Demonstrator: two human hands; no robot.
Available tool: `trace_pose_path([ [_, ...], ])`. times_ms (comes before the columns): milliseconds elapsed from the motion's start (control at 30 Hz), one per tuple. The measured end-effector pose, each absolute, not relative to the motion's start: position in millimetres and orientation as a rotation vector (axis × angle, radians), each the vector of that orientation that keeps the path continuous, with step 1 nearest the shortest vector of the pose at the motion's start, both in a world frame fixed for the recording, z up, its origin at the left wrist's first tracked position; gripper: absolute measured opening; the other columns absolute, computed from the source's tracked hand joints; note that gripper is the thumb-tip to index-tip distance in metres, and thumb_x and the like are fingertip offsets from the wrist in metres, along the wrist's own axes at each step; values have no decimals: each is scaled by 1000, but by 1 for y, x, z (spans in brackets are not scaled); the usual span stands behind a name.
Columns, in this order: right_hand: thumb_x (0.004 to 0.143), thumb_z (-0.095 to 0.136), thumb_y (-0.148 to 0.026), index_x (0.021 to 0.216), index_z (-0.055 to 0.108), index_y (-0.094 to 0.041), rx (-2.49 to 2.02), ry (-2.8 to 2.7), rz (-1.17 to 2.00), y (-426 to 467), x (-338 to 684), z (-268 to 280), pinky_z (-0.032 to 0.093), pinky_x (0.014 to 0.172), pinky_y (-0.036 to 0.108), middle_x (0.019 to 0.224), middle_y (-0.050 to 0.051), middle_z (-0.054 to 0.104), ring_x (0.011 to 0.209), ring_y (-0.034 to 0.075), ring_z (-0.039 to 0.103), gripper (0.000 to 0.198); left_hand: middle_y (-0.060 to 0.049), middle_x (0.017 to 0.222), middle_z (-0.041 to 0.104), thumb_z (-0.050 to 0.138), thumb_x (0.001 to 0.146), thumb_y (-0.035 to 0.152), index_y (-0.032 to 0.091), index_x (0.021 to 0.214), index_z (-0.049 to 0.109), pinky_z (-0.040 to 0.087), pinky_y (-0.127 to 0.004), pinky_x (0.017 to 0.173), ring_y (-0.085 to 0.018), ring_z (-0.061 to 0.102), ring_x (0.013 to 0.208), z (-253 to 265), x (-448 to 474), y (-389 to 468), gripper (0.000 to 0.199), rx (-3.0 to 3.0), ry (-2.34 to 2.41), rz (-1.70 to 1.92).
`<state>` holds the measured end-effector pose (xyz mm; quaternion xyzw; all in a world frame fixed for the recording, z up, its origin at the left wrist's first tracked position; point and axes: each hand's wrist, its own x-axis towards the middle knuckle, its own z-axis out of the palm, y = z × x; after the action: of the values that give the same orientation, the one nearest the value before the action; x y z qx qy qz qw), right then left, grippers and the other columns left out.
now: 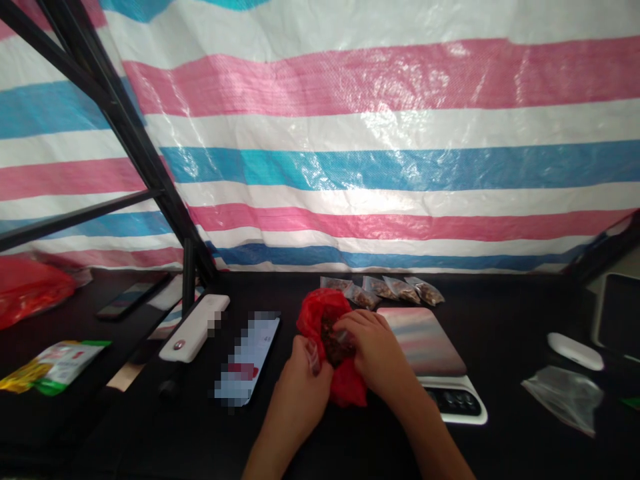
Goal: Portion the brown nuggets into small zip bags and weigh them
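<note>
A red plastic bag [345,390] lies open on the black table, with dark brown, crumbly dried bits [330,333] inside. My left hand [306,380] is closed at the bag's near left side. Clear plastic [313,358], apparently a small bag, shows between its thumb and fingers. From the right, my right hand [373,343] reaches over the opening, its fingers curled down at the dried bits. Something translucent shows by those fingertips, but I cannot make it out. Beside my right hand stands a kitchen scale [425,340] with a pinkish-grey plate and white base.
Several small filled clear bags [383,288] lie behind the red bag. To the left are a lit phone [250,360], a white power bank [197,330] and a colourful packet [63,367]. An empty clear bag [565,397] and white case [575,351] lie right. Striped sheeting [380,160] hangs behind.
</note>
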<state>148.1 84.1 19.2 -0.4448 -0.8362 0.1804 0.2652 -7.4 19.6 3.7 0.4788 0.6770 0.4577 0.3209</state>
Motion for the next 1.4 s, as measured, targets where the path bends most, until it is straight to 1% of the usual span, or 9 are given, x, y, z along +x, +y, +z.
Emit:
trace_pose_path([
  [233, 66, 56, 3, 99, 75, -23, -1262, -2327, 573, 69, 161, 30, 29, 98, 42, 104, 3, 75, 109, 25, 57, 46, 6, 72, 53, 64, 77, 35, 24, 91, 45, 43, -25, 58, -13, 52, 57, -1, -27, 35, 25, 901, 1760, 1564],
  [433, 70, 54, 3, 103, 71, -23, -1308, -2284, 477, 73, 154, 31, 28, 90, 40, 111, 3, 73, 108, 25, 56, 46, 0, 80, 60, 65, 83, 43, 25, 95, 44, 48, -36, 70, -23, 63, 71, 10, -28, 9, 30, 1222, 1907, 1222],
  [533, 71, 51, 5, 106, 69, -23, -1272, -2270, 480, 78, 148, 25, 29, 90, 38, 115, 3, 73, 110, 23, 58, 48, -2, 88, 66, 62, 83, 32, 25, 98, 41, 50, -35, 73, -23, 68, 79, 11, -22, 4, 26, 1220, 1671, 1113],
  [667, 65, 48, 8, 106, 69, -20, -1221, -2299, 567, 80, 138, 18, 32, 92, 36, 115, 4, 73, 110, 21, 61, 54, 1, 86, 63, 60, 71, 17, 24, 96, 41, 51, -31, 76, -19, 65, 80, 7, -19, 13, 32, 1126, 1551, 1278],
  [767, 64, 48, 8, 108, 70, -19, -1219, -2314, 597, 79, 134, 16, 37, 92, 35, 116, 5, 72, 110, 22, 61, 56, 3, 83, 61, 59, 65, 15, 24, 94, 44, 50, -27, 70, -17, 64, 76, 4, -19, 20, 34, 1022, 1503, 1399],
  [867, 67, 50, 6, 121, 69, -18, -1248, -2297, 642, 80, 132, 14, 41, 95, 34, 122, 8, 69, 110, 24, 61, 62, 3, 82, 61, 60, 64, 15, 23, 95, 47, 48, -24, 64, -16, 63, 74, 9, -19, 22, 34, 934, 1495, 1398],
  [967, 69, 52, 6, 130, 66, -15, -1277, -2293, 666, 79, 131, 11, 43, 98, 35, 126, 12, 65, 112, 25, 61, 67, 1, 86, 64, 62, 65, 16, 21, 98, 50, 48, -25, 67, -16, 64, 77, 16, -17, 22, 36, 853, 1450, 1380],
  [1100, 68, 51, 8, 119, 70, -15, -1246, -2276, 669, 77, 128, 13, 45, 99, 36, 121, 11, 66, 110, 25, 62, 59, 1, 87, 64, 64, 66, 17, 20, 96, 53, 49, -26, 73, -16, 64, 80, 19, -13, 24, 32, 725, 1344, 1443],
  [1400, 68, 48, 12, 109, 71, -19, -1137, -2144, 801, 72, 127, 19, 48, 95, 33, 114, 8, 68, 104, 21, 64, 56, 1, 82, 65, 68, 66, 15, 18, 95, 56, 50, -26, 71, -15, 63, 77, 4, -13, 31, 31, 761, 1359, 1514],
])
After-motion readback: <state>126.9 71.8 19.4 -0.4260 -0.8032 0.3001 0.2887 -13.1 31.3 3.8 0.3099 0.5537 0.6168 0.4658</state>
